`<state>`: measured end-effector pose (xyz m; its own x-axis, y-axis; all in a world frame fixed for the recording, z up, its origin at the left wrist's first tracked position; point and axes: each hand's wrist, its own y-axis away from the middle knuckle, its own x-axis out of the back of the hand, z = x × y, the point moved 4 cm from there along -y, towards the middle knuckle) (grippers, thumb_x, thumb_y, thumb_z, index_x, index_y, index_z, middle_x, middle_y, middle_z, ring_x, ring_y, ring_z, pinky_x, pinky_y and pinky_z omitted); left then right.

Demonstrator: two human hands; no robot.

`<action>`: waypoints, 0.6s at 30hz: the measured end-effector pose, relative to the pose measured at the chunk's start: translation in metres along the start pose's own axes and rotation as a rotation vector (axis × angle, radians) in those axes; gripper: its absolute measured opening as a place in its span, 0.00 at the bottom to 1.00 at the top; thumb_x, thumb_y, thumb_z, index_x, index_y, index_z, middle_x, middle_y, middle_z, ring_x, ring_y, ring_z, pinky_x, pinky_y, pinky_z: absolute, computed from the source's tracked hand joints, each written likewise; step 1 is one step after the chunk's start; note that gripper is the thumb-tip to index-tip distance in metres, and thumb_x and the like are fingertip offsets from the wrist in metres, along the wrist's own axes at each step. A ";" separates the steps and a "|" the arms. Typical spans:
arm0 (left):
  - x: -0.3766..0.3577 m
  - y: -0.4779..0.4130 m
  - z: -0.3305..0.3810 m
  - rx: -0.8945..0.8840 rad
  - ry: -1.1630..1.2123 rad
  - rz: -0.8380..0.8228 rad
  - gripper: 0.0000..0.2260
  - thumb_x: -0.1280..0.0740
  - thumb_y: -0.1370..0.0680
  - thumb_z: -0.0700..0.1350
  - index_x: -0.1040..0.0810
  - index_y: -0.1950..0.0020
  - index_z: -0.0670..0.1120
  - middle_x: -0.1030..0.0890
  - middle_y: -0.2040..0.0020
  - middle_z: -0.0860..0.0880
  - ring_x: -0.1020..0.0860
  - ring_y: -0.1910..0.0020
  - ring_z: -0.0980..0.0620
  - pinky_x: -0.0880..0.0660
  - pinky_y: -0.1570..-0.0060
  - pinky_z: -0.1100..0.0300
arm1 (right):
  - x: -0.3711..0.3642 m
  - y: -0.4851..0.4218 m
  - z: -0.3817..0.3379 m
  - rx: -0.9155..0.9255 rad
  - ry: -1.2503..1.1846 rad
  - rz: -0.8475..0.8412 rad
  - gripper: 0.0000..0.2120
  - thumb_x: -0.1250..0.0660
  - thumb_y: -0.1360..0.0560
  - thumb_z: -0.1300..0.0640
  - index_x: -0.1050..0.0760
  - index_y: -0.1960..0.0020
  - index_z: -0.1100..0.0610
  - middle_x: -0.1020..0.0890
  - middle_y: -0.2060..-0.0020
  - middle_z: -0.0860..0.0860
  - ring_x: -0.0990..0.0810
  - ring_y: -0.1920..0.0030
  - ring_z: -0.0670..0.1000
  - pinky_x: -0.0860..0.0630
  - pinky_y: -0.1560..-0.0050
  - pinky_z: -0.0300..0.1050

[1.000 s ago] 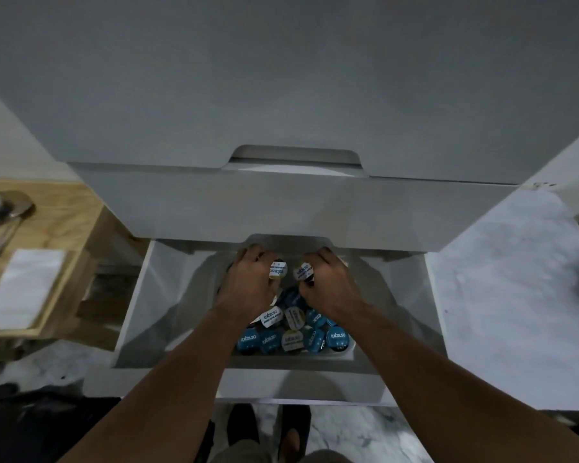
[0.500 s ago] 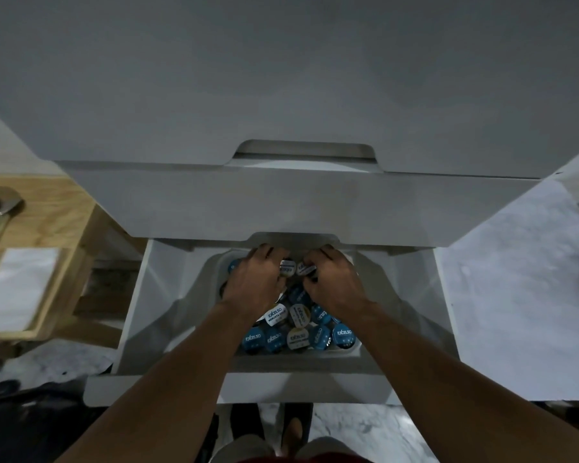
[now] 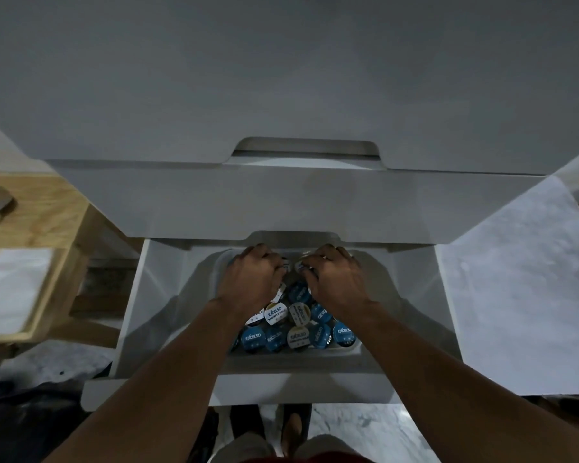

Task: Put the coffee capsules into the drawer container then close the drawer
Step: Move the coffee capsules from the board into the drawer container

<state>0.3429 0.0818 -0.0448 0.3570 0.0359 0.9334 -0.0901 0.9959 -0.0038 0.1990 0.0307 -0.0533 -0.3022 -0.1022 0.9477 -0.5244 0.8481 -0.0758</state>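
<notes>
"EXCELSO" is printed on the lids of the coffee capsules (image 3: 298, 335) lying between the wrists, just nearer the person than the left hand (image 3: 251, 279) and right hand (image 3: 335, 282); a white-lidded capsule (image 3: 276, 314) beside the left wrist adds "ROBUSTA GOLD"

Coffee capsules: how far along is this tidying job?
Done: a heap of capsules lies in the container inside the drawer. In hand: the left hand and right hand each grip more capsules over its far end. Left: let those go, then shut the drawer, which stands pulled out.
</notes>
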 end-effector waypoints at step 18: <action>-0.001 -0.002 -0.001 -0.025 -0.060 -0.048 0.08 0.37 0.23 0.42 0.21 0.46 0.45 0.22 0.48 0.47 0.22 0.50 0.48 0.22 0.50 0.51 | -0.002 0.000 -0.010 0.025 0.126 -0.088 0.09 0.32 0.27 0.56 0.19 0.48 0.55 0.17 0.52 0.54 0.20 0.48 0.59 0.25 0.46 0.56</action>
<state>0.3435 0.0798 -0.0457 0.3037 -0.0165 0.9526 -0.0510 0.9981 0.0335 0.2076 0.0358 -0.0516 -0.1525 -0.1081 0.9824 -0.5646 0.8254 0.0032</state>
